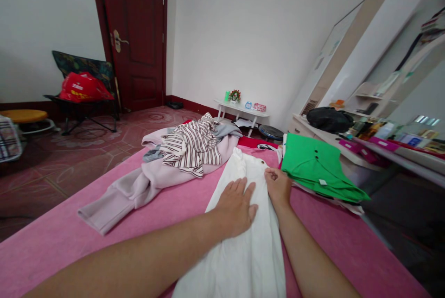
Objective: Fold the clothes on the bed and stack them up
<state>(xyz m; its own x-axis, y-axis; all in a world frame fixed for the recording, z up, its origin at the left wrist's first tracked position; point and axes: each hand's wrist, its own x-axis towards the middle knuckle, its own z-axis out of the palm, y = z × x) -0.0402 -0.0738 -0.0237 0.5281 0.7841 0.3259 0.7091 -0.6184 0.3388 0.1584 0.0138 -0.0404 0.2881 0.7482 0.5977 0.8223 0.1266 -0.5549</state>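
A long white garment point(239, 261) lies lengthwise in front of me on the pink bed cover point(167, 205), with a gathered edge and a dark button at its far end. My left hand point(236, 207) rests flat on it, fingers outstretched. At its right edge, just below the button, my right hand point(279, 189) pinches the cloth between thumb and fingers. To the right lies a stack of folded clothes topped by a green garment point(313, 163). On the left a striped brown-and-white garment point(191, 147) sits crumpled on a pale pink long-sleeved garment point(139, 191).
A dressing table point(299, 126) with a black bag point(329, 119) and bottles stands at the right. Beyond the bed are a small white table point(243, 110) and a round dark stool point(271, 132). A folding chair point(83, 64) holds a red bag point(85, 88) near the door point(139, 34).
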